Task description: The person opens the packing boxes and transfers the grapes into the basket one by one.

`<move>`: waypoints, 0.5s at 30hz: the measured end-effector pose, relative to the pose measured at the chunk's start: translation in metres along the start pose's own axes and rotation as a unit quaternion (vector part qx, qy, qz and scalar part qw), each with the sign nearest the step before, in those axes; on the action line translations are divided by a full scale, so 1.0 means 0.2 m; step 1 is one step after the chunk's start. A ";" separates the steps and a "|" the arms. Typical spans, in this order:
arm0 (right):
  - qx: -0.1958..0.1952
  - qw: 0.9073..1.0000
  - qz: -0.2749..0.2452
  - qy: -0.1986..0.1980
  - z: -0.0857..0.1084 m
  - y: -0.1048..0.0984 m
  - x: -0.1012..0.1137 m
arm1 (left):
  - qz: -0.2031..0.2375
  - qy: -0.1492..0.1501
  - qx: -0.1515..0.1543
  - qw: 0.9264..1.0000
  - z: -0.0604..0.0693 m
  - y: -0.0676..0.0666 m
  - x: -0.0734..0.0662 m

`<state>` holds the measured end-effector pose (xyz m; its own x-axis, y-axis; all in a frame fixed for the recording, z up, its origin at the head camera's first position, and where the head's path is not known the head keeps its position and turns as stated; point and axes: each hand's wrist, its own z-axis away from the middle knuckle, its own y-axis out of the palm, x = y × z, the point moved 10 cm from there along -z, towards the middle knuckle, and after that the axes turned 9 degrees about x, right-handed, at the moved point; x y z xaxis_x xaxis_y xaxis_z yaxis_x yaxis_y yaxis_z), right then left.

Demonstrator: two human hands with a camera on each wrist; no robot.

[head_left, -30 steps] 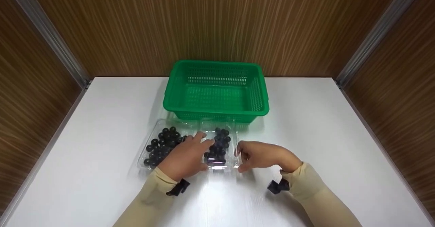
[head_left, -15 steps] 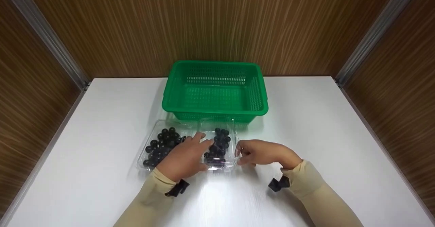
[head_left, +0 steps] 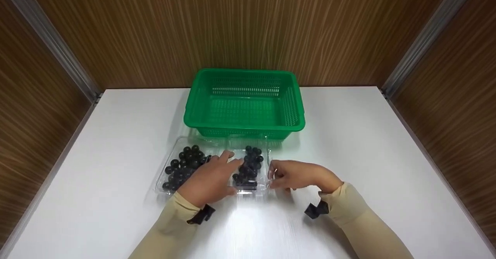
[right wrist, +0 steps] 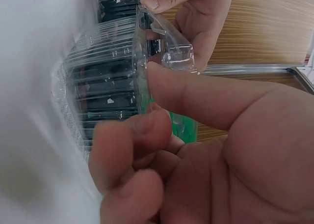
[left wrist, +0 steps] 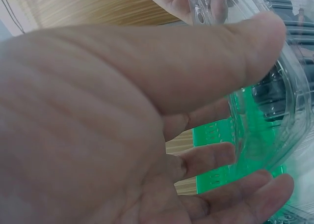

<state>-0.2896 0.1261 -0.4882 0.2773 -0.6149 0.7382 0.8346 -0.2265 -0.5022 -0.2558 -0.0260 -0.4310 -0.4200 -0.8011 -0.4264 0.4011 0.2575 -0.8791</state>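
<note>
Dark grapes point(head_left: 252, 168) lie in a clear plastic box point(head_left: 264, 189) in front of the basket. On its left, a second clear plastic part point(head_left: 161, 179) holds more dark grapes point(head_left: 184, 166); my hand hides whether the two are joined. My left hand point(head_left: 209, 179) reaches over that junction, fingers spread and fairly straight. In the left wrist view its thumb touches the box's rim and its fingers lie along the side. At the right edge of the box, my right hand point(head_left: 296, 175) pinches the rim between thumb and bent fingers, seen closer in the right wrist view.
A green perforated basket point(head_left: 244, 128) stands just behind the boxes on the white table point(head_left: 348, 135). Wood-grain panels point(head_left: 240, 26) enclose the table at the back and both sides. Black straps with small blocks sit at both wrists.
My right hand's thumb has drawn up to its bent fingers at the box's right edge. The left hand has hardly moved.
</note>
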 end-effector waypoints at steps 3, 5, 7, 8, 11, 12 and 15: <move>-0.002 1.000 0.001 0.000 0.00 0.00 0.00 | -0.001 -0.001 0.000 1.000 0.00 0.00 0.00; -0.005 1.000 0.004 0.001 0.00 -0.01 0.00 | -0.001 0.001 0.000 1.000 0.00 0.00 0.00; -0.007 1.000 0.004 0.001 0.00 -0.01 0.00 | -0.002 0.003 -0.001 1.000 0.00 0.00 0.00; -0.008 1.000 0.002 0.001 0.00 -0.01 0.00 | -0.003 0.005 -0.002 1.000 -0.01 0.00 0.00; -0.008 1.000 -0.005 0.000 0.00 -0.01 0.00 | -0.007 0.008 -0.003 1.000 -0.01 0.00 0.00; -0.008 1.000 -0.007 -0.001 0.00 -0.01 0.00 | -0.008 0.009 -0.003 1.000 -0.01 0.00 0.00; -0.008 1.000 -0.015 -0.004 0.00 -0.01 0.00 | -0.006 0.006 -0.003 1.000 -0.01 0.00 0.00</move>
<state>-0.2910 0.1266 -0.4877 0.2564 -0.6024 0.7559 0.8349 -0.2560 -0.4872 -0.2565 -0.0254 -0.4316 -0.4355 -0.7975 -0.4176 0.3909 0.2504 -0.8857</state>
